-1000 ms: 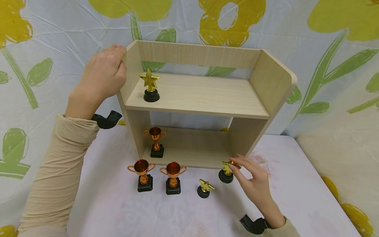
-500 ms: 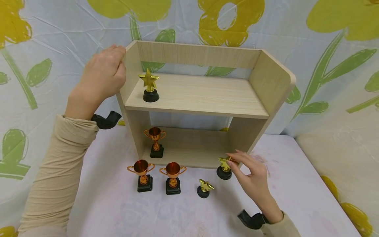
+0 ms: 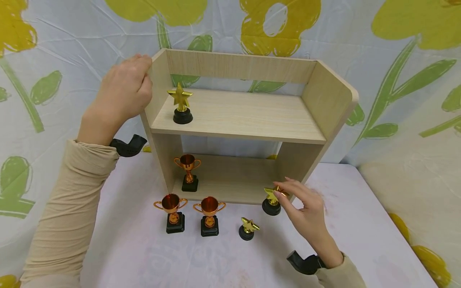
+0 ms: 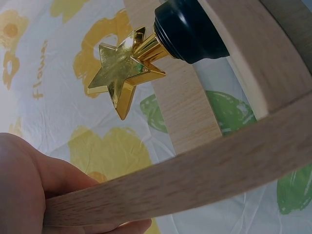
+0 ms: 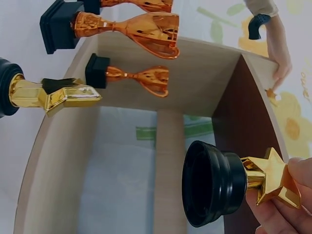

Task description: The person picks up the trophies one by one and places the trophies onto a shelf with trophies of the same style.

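Note:
My left hand [image 3: 124, 90] grips the upper left side panel of a pale wooden two-tier shelf [image 3: 237, 114]; in the left wrist view its thumb and fingers lie on either side of the panel [image 4: 161, 190]. Between thumb and fingers, my right hand [image 3: 306, 210] pinches a gold star trophy [image 3: 271, 207] by the star. The round black base [image 5: 214, 185] hangs in front of the lower tier's right end, its hollow underside showing in the right wrist view. Another star trophy [image 3: 183, 116] stands upright at the upper tier's left end.
One bronze cup trophy [image 3: 189, 183] stands at the lower tier's left. Before the shelf, two more bronze cups, a left one [image 3: 175, 225] and a right one [image 3: 209, 228], stand on the white-covered table [image 3: 144, 256], with a third star trophy [image 3: 246, 232] to their right.
My right hand has carried the pinched star trophy slightly up and left, toward the shelf's lower tier. My left hand has kept its grip on the side panel.

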### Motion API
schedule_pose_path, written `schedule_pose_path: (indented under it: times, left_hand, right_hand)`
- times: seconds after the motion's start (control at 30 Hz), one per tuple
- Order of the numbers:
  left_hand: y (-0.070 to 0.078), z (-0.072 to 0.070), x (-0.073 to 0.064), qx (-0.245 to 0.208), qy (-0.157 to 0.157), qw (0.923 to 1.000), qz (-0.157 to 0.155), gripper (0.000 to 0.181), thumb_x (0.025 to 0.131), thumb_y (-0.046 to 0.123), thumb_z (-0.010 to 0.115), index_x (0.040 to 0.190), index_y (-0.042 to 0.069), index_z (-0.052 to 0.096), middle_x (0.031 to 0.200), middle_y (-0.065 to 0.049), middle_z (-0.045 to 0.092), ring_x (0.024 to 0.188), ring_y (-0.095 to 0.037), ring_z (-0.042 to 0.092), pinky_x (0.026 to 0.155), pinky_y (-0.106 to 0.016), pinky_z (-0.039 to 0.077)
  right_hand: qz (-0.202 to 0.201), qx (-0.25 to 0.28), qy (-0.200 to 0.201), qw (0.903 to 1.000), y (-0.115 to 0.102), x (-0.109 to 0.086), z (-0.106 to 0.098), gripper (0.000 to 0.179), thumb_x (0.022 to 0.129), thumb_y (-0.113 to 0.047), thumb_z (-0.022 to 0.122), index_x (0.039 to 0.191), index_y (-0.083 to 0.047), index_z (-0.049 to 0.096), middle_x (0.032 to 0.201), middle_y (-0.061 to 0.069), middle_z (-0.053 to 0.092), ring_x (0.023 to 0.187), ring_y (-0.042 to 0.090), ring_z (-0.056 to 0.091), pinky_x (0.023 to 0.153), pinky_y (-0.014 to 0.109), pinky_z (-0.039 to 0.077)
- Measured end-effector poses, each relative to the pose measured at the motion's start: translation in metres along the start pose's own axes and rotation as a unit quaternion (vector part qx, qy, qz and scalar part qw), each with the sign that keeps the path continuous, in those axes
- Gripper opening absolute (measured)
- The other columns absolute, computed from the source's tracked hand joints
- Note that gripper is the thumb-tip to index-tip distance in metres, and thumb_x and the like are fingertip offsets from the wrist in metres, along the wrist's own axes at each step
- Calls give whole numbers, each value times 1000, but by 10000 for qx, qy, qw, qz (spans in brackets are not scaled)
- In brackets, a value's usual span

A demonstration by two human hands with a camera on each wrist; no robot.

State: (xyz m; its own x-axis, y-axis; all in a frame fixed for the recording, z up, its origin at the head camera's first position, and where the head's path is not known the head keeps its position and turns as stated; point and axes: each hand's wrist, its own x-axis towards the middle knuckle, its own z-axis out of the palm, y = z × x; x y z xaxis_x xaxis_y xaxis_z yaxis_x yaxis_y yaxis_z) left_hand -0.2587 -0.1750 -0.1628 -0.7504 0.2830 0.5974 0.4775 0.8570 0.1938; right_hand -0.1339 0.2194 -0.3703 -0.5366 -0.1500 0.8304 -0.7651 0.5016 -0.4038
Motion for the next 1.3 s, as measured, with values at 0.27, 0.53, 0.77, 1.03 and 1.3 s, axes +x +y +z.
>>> schedule_pose_path:
  times: [0.27,0.53,0.77,1.03,1.3]
  left_hand:
    - [0,-2,0,11,-94,9999,-96,22,96,6,31,97,-5,50,132,-29,54,137,-38,41,109,-58,31]
    - [0,-2,-1,9,-47,10000,-42,19,94,4,31,91,-4,48,125,-30,57,135,-39,43,108,-59,32]
    - [0,-1,-1,40,-30,10000,-31,17,93,3,31,88,-2,46,117,-30,58,132,-41,46,103,-61,35]
    - [1,-2,-2,17,-38,10000,-8,17,94,4,31,89,-3,46,117,-30,58,132,-41,46,105,-61,34]
    - [2,-2,-2,32,-17,10000,7,17,94,3,30,86,-2,44,108,-28,57,126,-44,49,98,-63,37]
  right_hand:
    - [-130,140,11,9998,-2,9,2,34,68,13,77,100,2,75,89,11,73,108,14,65,101,31,46]
    - [-85,200,22,9998,-8,17,4,36,68,14,76,101,0,75,92,12,73,111,18,64,100,31,46]
    - [-188,345,37,9992,-11,26,7,32,71,12,76,101,1,75,92,14,73,110,21,65,102,35,45]
    - [-246,482,63,9985,-14,34,10,32,72,12,76,102,1,75,93,14,72,109,19,65,102,37,45]
    - [-372,557,92,9977,-16,44,13,29,75,9,76,102,2,75,91,17,72,102,17,67,101,40,45]
